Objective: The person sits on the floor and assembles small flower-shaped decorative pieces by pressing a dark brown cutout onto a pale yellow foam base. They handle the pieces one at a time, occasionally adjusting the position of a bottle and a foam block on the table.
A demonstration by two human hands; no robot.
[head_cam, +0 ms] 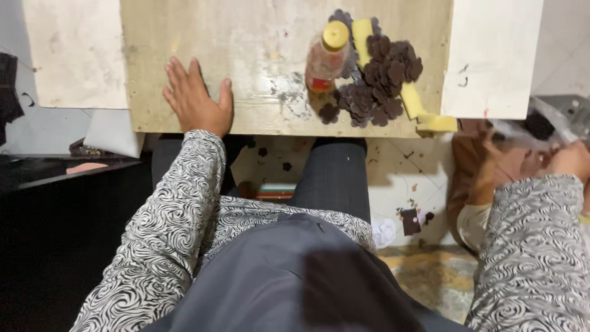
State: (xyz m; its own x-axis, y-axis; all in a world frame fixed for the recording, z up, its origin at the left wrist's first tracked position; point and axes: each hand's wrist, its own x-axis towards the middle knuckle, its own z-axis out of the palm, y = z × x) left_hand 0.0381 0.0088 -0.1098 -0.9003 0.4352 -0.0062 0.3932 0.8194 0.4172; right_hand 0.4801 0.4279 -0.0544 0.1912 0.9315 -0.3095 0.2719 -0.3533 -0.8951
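My left hand (195,98) lies flat and open on the worn wooden board (246,61), near its front edge, holding nothing. To its right on the board stands a clear glue bottle (324,58) with a yellow cap. Beside the bottle lies a pile of several dark brown scalloped cut-outs (376,83) and two yellow foam strips (410,98). My right hand (571,161) is off to the right, below the board, at a clear plastic bag (541,126) with dark pieces in it; its fingers are partly hidden.
A white panel (491,55) adjoins the board on the right, another pale panel (74,55) on the left. A brown bag (485,169) sits on the tiled floor (399,178) with scattered dark scraps. My legs are under the board.
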